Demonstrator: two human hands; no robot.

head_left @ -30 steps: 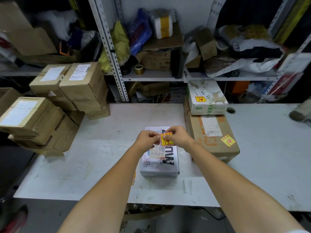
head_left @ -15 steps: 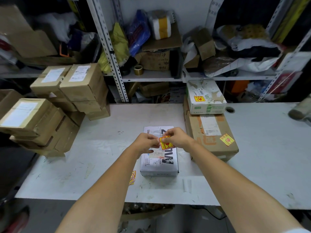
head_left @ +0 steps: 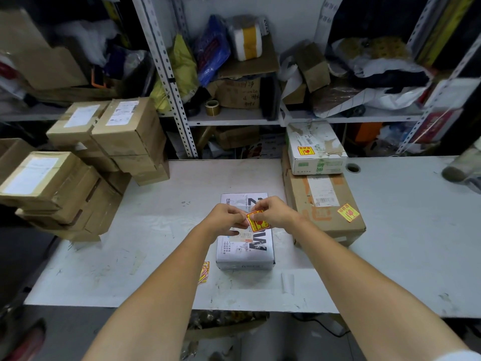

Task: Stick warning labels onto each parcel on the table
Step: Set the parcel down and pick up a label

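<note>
A white parcel (head_left: 246, 247) with black print lies on the table (head_left: 145, 230) in front of me. Just above its far half, my left hand (head_left: 227, 217) and my right hand (head_left: 273, 212) both pinch one yellow and red warning label (head_left: 258, 222), left hand on its left edge, right hand on its top. A brown parcel (head_left: 325, 212) to the right carries a label (head_left: 348, 212) on its top. A white box (head_left: 316, 149) stacked on its far end also bears a label (head_left: 306, 150). More labels (head_left: 203, 272) lie on the table beside the white parcel's near left corner.
Several brown cardboard parcels (head_left: 78, 165) with white address slips are piled on the table's left end. Cluttered metal shelves (head_left: 234, 118) stand behind the table. A round cable hole (head_left: 353, 168) is at the back right. A blurred object (head_left: 463, 168) sits at the far right edge.
The label has tilted and dropped slightly toward the white parcel as both hands shifted a little lower over it. The parcels have not moved.
</note>
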